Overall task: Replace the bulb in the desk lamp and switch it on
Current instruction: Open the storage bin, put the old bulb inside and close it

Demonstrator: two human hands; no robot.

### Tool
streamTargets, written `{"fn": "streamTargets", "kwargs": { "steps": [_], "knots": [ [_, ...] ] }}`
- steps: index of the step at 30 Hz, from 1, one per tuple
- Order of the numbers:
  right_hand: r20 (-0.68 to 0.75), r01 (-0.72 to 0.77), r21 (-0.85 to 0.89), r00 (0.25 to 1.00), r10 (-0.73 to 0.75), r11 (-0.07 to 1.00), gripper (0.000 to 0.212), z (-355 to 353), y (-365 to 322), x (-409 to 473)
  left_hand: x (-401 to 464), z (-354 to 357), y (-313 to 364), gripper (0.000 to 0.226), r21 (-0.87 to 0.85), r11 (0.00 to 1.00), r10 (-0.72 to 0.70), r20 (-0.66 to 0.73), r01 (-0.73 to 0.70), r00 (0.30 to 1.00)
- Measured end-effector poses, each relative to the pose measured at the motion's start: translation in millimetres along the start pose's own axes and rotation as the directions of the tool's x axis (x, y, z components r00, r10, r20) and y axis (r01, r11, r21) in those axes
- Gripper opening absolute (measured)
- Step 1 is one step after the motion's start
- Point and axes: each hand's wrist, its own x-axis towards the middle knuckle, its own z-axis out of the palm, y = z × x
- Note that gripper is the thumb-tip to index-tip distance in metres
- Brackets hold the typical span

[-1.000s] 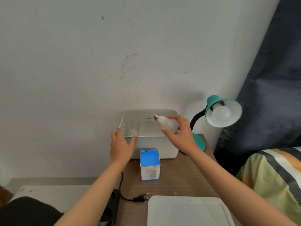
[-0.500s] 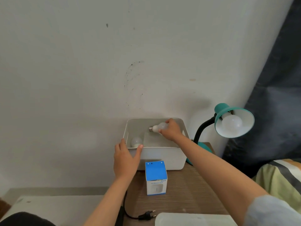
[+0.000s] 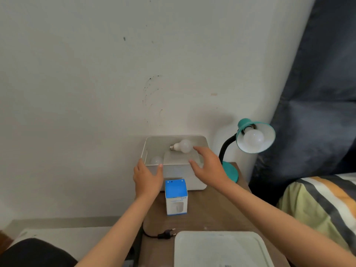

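A white bulb (image 3: pixel 183 146) lies on its side inside the white bin (image 3: pixel 196 180), metal base pointing left. A second bulb (image 3: pixel 156 160) sits lower in the bin's left corner. My right hand (image 3: pixel 209 166) hovers open just right of the first bulb, fingers spread, holding nothing. My left hand (image 3: pixel 147 177) rests on the bin's front left rim, thumb over the edge. The teal desk lamp (image 3: pixel 255 134) stands to the right with a white bulb (image 3: pixel 253 138) screwed in its shade, unlit. Its black plug (image 3: pixel 166 234) lies loose on the table.
A blue and white bulb carton (image 3: pixel 176 197) stands in front of the bin on the wooden table (image 3: pixel 212 212). A white lid (image 3: pixel 221 249) lies at the table's near edge. A striped bedcover (image 3: pixel 317 201) and dark curtain (image 3: pixel 317 93) are at right.
My right hand lowered the bulb into the bin, let it go and has drawn back to the right. My left hand has stayed on the bin's rim.
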Motion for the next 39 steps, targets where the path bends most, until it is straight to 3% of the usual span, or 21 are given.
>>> {"fn": "streamTargets", "kwargs": {
  "steps": [3, 8, 12, 16, 20, 23, 27, 32, 39],
  "knots": [
    [0.022, 0.045, -0.043, 0.999, -0.044, 0.998, 0.047, -19, 4, -61, -54, 0, -5, 0.063, -0.020, 0.998, 0.053, 0.035, -0.052, 0.998],
    [0.115, -0.078, -0.102, 0.989, 0.089, 0.992, 0.051, -38, 28, -158, -144, 3, -35, 0.051, 0.000, 0.991, 0.134, 0.175, -0.136, 0.975],
    [0.181, -0.233, -0.194, 0.946, 0.268, 0.953, 0.057, -43, 57, -218, -193, 6, -61, 0.056, 0.176, 0.981, 0.024, 0.328, -0.086, 0.944],
    [0.174, -0.415, -0.337, 0.855, 0.489, 0.845, 0.065, -46, 79, -256, -215, 7, -70, 0.070, 0.355, 0.935, -0.167, 0.422, 0.007, 0.891],
    [0.193, -0.469, -0.411, 0.794, 0.577, 0.782, 0.068, -44, 82, -271, -227, 10, -66, 0.069, 0.420, 0.906, -0.163, 0.447, -0.046, 0.880],
    [0.179, -0.513, -0.364, 0.781, 0.598, 0.778, 0.069, -41, 76, -273, -233, 11, -65, 0.066, 0.383, 0.922, -0.125, 0.416, -0.049, 0.900],
    [0.076, -0.559, -0.206, 0.809, 0.583, 0.803, 0.070, -49, 70, -272, -234, 4, -60, 0.061, 0.206, 0.975, 0.003, 0.341, -0.078, 0.940],
    [-0.007, -0.443, -0.193, 0.893, 0.450, 0.876, 0.068, -64, 61, -245, -212, -11, -45, 0.060, 0.109, 0.970, 0.182, 0.262, -0.217, 0.948],
    [0.013, -0.244, -0.217, 0.968, 0.252, 0.945, 0.063, -63, 35, -162, -127, -40, -15, 0.060, 0.158, 0.961, 0.201, 0.165, -0.227, 0.966]
  ]
}}
